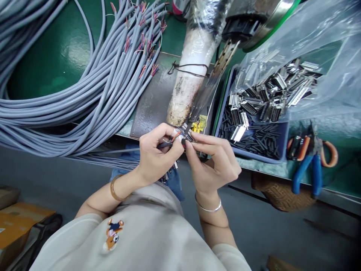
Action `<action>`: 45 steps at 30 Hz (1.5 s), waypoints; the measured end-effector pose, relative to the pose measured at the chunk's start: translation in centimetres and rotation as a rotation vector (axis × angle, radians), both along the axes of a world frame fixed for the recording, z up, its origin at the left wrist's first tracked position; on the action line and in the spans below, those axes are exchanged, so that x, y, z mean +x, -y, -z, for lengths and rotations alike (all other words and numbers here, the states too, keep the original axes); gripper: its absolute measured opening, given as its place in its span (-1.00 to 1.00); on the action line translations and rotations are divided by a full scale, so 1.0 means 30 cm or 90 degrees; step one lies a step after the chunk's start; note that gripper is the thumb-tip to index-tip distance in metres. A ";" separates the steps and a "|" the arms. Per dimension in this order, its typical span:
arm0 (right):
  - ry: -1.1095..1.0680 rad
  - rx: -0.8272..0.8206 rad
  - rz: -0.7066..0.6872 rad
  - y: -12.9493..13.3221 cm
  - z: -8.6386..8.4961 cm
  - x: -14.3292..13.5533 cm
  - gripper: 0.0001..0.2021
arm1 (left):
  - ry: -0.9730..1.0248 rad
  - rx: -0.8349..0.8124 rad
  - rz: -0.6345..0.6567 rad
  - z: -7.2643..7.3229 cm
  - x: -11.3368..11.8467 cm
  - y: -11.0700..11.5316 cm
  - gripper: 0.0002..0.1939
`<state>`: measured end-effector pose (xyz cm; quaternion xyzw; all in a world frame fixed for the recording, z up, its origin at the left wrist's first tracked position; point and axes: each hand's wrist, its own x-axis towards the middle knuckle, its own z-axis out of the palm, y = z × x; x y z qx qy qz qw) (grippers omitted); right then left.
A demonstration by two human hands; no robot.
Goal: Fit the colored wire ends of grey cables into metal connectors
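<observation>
My left hand [159, 152] is closed around the end of a grey cable [163, 144], whose thin coloured wires [177, 136] fan out past the fingertips. Against those wires, my right hand [213, 158] has its thumb and fingers pinched together; a small dark piece shows at its tips, too small to name. Just beyond the fingertips is a metal connector [189, 136] with a row of pins, partly hidden by the fingers. The soldering iron [207, 90] slants down with its tip at the wires and connector. A yellow block [199, 125] sits right behind.
Many grey cables [93, 90] with stripped ends lie on the left. A blue tray [261, 158] holds black tubes [262, 139] and loose connectors [265, 101] under a plastic bag [324, 94]. Blue-handled pliers [307, 173] lie at the right edge. A wrapped pipe [194, 56] stands close ahead.
</observation>
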<state>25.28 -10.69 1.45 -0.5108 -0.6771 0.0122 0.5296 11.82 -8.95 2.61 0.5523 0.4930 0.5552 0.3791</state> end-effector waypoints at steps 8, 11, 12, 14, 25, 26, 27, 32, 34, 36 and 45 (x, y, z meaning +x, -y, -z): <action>0.121 0.051 -0.007 0.035 0.025 0.016 -0.79 | 0.037 -0.083 0.025 -0.013 -0.005 0.007 -0.85; 0.142 0.069 0.004 0.041 0.026 0.022 -0.78 | 0.044 -0.087 0.039 -0.010 -0.006 0.015 -0.86; 0.143 0.073 0.010 0.043 0.024 0.022 -0.78 | 0.043 -0.090 0.047 -0.009 -0.007 0.018 -0.86; 0.135 0.075 0.019 0.048 0.017 0.021 -0.78 | 0.047 -0.103 0.065 -0.011 -0.009 0.025 -0.86; -0.136 -0.185 0.006 0.104 -0.056 0.059 -0.95 | 0.260 -0.241 0.265 -0.040 -0.063 0.048 -0.85; -0.109 -0.146 0.032 0.113 -0.064 0.063 -0.92 | 0.264 -0.254 0.273 -0.039 -0.065 0.049 -0.85; -0.068 -0.112 0.046 0.119 -0.072 0.066 -0.88 | 0.266 -0.260 0.279 -0.037 -0.065 0.050 -0.85; 0.121 -0.103 -0.037 0.120 -0.102 0.052 -0.72 | 0.278 -0.246 0.298 -0.030 -0.063 0.061 -0.86; 0.145 -0.113 -0.071 0.113 -0.102 0.045 -0.72 | 0.279 -0.240 0.299 -0.029 -0.067 0.062 -0.86; 0.152 -0.113 -0.077 0.111 -0.097 0.043 -0.71 | 0.278 -0.242 0.299 -0.030 -0.073 0.062 -0.85; 0.083 -0.122 -0.041 0.124 -0.084 0.045 -0.69 | 0.303 -0.292 0.299 -0.032 -0.077 0.052 -0.86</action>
